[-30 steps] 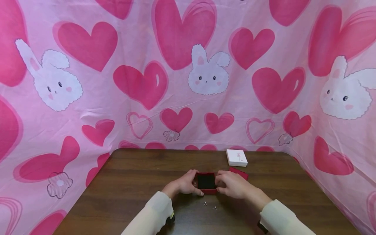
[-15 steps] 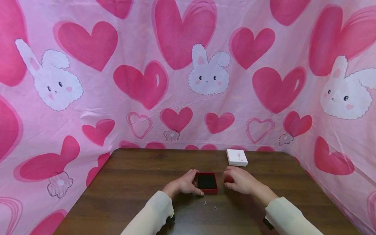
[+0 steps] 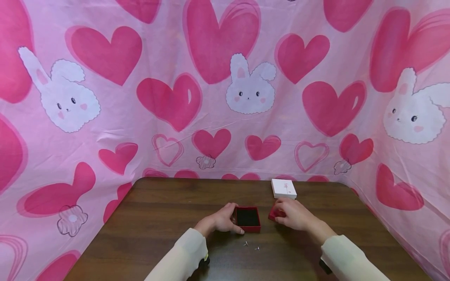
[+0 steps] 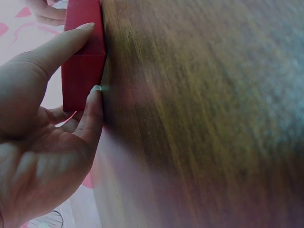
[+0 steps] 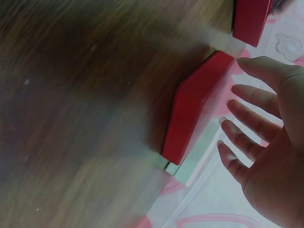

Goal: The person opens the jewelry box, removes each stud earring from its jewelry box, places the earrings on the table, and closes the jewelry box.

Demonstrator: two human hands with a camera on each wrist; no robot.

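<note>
A small red gift box (image 3: 247, 229), its inside lined with a black pad (image 3: 247, 216), stands on the wooden table. My left hand (image 3: 223, 219) grips its left side: the thumb lies along the front wall and the fingers sit at the side and behind. To the right is a red lid (image 5: 190, 107), partly hidden by my right hand (image 3: 293, 214) in the head view. The right fingers are spread and loosely bent over the lid in the right wrist view; whether the thumb touches its corner is unclear. Two tiny silver stemmed pieces (image 3: 245, 243) lie in front of the box.
A flat white box (image 3: 283, 189) with a pink print stands farther back on the right, behind the lid. The dark wooden table (image 3: 168, 203) is enclosed by pink cloth (image 3: 211, 117) with hearts and rabbits.
My right hand has left the box's right edge and moved right to the lid. The lid now shows farther left and nearer than before. My left hand has stayed on the box.
</note>
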